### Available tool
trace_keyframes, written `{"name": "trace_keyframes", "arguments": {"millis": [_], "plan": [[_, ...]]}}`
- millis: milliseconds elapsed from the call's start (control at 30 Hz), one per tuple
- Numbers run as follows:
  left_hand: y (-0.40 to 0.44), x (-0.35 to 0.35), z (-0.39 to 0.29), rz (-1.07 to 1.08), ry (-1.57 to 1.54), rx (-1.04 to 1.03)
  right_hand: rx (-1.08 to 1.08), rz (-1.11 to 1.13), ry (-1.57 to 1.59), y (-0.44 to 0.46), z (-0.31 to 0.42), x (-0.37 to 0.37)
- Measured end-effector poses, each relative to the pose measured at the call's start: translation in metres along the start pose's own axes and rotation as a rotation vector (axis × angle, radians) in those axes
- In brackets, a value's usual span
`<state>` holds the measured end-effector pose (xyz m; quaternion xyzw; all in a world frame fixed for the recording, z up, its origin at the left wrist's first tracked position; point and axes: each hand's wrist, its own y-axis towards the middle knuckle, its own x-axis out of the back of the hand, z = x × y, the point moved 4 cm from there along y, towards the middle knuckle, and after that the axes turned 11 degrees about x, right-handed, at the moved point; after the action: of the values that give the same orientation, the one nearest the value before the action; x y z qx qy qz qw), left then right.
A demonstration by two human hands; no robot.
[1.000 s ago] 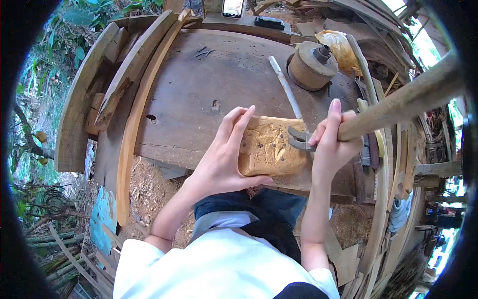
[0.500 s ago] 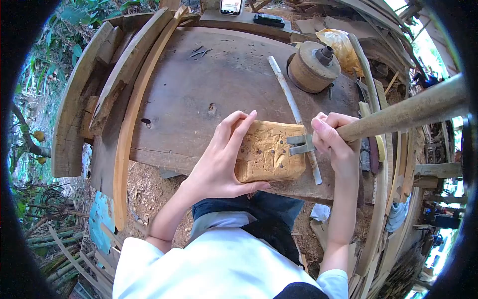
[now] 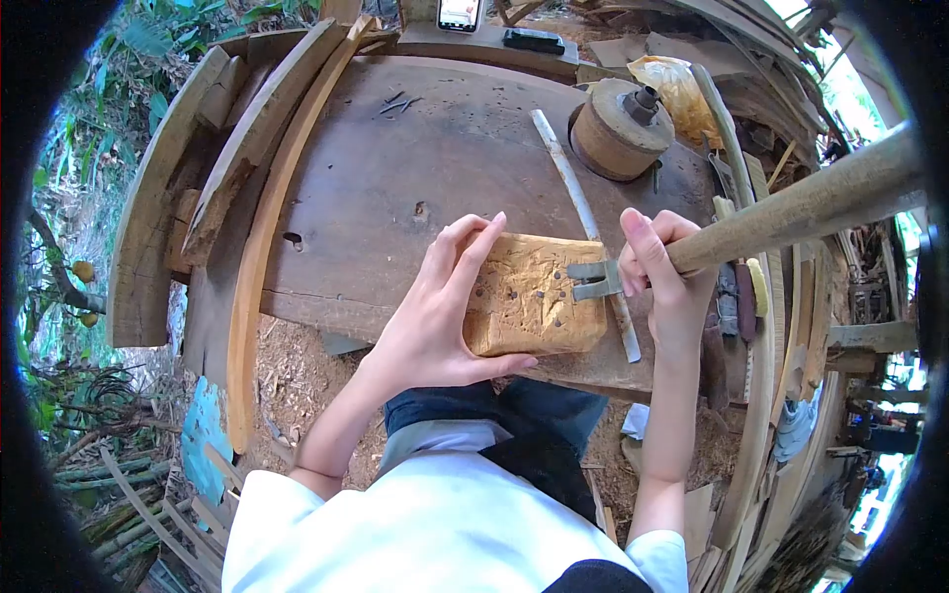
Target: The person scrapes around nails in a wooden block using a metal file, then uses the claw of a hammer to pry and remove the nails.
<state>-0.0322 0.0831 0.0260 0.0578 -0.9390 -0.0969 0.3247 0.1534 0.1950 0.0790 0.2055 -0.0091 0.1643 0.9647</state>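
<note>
A rough yellowish wooden block (image 3: 534, 306) with several dark spots on its top lies at the near edge of the brown workbench (image 3: 395, 168). My left hand (image 3: 440, 306) grips the block's left side, fingers at the far edge and thumb along the near one. My right hand (image 3: 667, 262) is closed around the hammer near its head. The hammer's forked claw (image 3: 593, 280) rests over the block's right part, and its thick wooden handle (image 3: 811, 203) extends to the upper right. Beneath the claw side, a pale thin strip (image 3: 568, 178) runs across the bench.
A round wooden piece with a dark spout (image 3: 623, 128) stands at the bench's back right, beside a yellowish plastic bag (image 3: 677, 94). Long curved boards (image 3: 267, 227) line the left side. A phone (image 3: 461, 13) and small nails (image 3: 398, 103) are toward the back.
The claw and my right hand have shifted slightly over the block's right side, and the hammer's handle has swung a little. My left hand keeps its grip on the block.
</note>
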Motion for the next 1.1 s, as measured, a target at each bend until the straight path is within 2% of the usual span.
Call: {"name": "trace_keyframes", "arguments": {"millis": [133,267,333,400,433,567,733,800,900,1000,1033,1100], "plan": [[0.000,0.000,0.000,0.007,-0.008,-0.001,0.039,0.080,0.001,0.003,0.000,0.002],[0.000,-0.001,0.002,0.003,-0.011,0.000,0.119,0.045,-0.056,0.007,0.007,0.007],[-0.001,-0.002,0.002,0.004,-0.015,0.001,0.531,0.063,-0.251,0.014,0.033,0.013],[-0.001,-0.002,0.003,0.007,-0.010,0.002,0.755,-0.071,-0.170,0.020,0.060,0.017],[-0.001,-0.003,0.003,0.008,-0.009,0.001,0.869,-0.079,-0.224,0.025,0.074,0.019],[-0.001,-0.003,0.004,0.009,-0.008,0.010,1.092,-0.136,-0.401,0.039,0.120,0.035],[-0.001,-0.003,0.001,0.021,-0.044,0.037,1.103,-0.103,-0.438,0.054,0.159,0.025],[0.000,0.003,-0.009,-0.012,0.311,0.027,1.080,-0.092,-0.415,0.063,0.167,0.021],[0.003,0.005,-0.025,-0.036,0.476,0.052,1.020,-0.057,-0.353,0.072,0.172,0.013],[0.013,-0.007,-0.036,-0.054,0.460,0.020,0.938,0.015,-0.198,0.084,0.170,0.010],[0.016,-0.013,-0.037,-0.120,0.446,-0.021,0.757,0.149,0.021,0.092,0.162,0.017],[0.025,-0.024,-0.038,-0.147,0.389,0.025,0.739,0.498,0.171,0.099,0.167,0.018]]}}
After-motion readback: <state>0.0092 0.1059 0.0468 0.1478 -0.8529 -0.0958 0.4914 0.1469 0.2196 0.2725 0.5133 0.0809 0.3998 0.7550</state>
